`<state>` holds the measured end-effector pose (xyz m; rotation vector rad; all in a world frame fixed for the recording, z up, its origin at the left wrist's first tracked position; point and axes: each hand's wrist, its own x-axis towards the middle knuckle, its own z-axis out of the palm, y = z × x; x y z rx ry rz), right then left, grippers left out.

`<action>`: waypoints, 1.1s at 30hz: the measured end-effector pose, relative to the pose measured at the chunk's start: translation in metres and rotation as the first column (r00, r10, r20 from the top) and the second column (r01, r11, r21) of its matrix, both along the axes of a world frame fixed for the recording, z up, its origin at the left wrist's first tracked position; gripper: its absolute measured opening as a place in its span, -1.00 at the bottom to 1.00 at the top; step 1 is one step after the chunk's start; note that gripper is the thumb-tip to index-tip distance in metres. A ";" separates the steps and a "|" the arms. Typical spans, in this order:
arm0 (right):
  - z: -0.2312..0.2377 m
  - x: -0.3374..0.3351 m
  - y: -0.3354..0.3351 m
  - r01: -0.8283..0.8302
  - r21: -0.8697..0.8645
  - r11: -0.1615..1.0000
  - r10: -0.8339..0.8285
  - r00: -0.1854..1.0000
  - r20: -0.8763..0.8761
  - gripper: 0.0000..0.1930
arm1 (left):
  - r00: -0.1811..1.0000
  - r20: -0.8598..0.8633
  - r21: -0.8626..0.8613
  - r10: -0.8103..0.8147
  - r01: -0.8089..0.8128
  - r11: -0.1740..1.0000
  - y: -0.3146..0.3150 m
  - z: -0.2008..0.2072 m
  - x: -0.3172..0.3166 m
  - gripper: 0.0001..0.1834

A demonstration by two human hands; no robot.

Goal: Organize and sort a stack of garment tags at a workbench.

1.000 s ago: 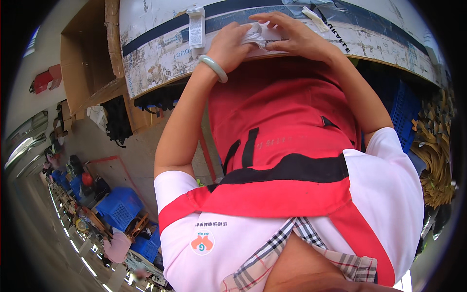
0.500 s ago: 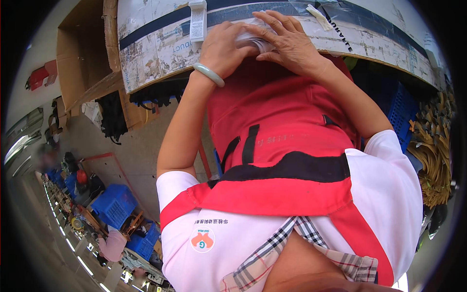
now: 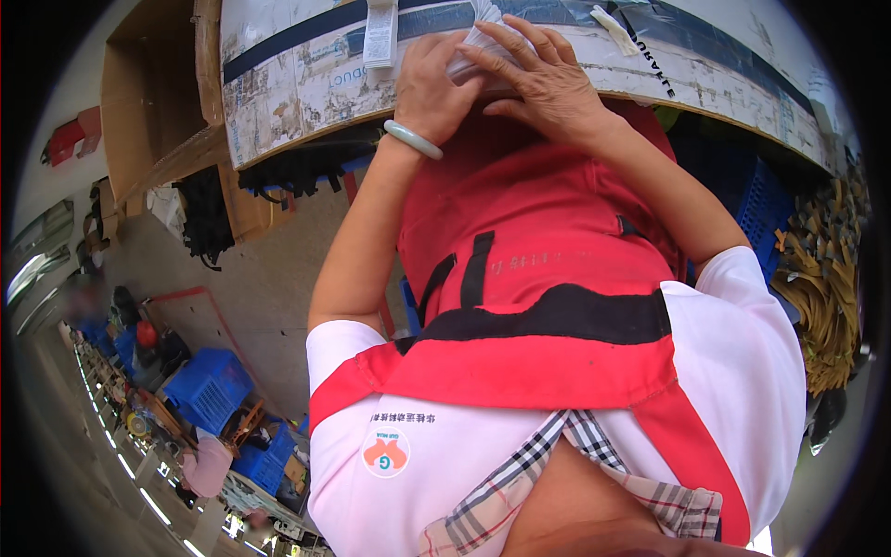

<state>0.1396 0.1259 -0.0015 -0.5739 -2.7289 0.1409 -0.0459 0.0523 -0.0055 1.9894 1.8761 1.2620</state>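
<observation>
"What stands at the left?"

"An open cardboard box, just beside the desk, with a blue crate on the floor, nearer and well apart."

"And on the desk?"

"Coming rightward, a stack of printed white labels lies just beyond the left hand, which has a pale bangle at its wrist."

"How are its fingers?"

"Curled, closed against the left side of a white bundle of thin strips near the desk's near edge, between both hands."

"The right hand?"

"Its fingers are partly spread and bent over the bundle from the right. How tightly either hand grips, I cannot tell."

"Further right?"

"A loose white strip on the desk, then another blue crate below, and tan pieces heaped beside it."
</observation>
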 end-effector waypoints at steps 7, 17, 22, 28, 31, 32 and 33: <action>0.020 0.011 0.028 -0.157 -0.625 0.765 -0.138 0.908 -0.396 -0.28 | 0.999 0.049 -0.028 0.003 -0.001 1.000 -0.006 0.002 -0.002 -0.45; 0.015 -0.029 0.004 -0.527 -0.844 0.102 -0.593 0.649 -0.477 -0.28 | 0.998 0.055 0.008 0.024 -0.024 1.000 -0.005 -0.004 0.001 -0.45; 0.009 -0.037 0.020 -0.549 -0.824 0.145 -0.585 0.624 -0.518 -0.28 | 0.999 0.032 0.040 0.018 -0.019 0.999 -0.004 -0.006 0.001 -0.45; 0.020 -0.038 0.017 -0.487 -0.843 0.229 -0.497 0.686 -0.532 -0.29 | 0.999 0.033 0.069 -0.007 0.004 0.998 -0.005 -0.008 -0.001 -0.45; 0.036 -0.043 0.011 -0.547 -0.802 0.239 -0.480 0.652 -0.587 -0.29 | 0.999 0.037 0.045 0.016 -0.018 0.999 -0.005 -0.008 -0.001 -0.45; 0.037 -0.047 0.009 -0.544 -0.821 0.174 -0.460 0.693 -0.556 -0.29 | 0.999 0.039 0.045 0.013 -0.015 0.999 -0.005 -0.009 0.000 -0.45; 0.039 -0.049 0.009 -0.536 -0.837 0.112 -0.436 0.730 -0.526 -0.30 | 0.999 0.044 0.047 0.015 -0.018 0.999 -0.006 -0.007 0.001 -0.45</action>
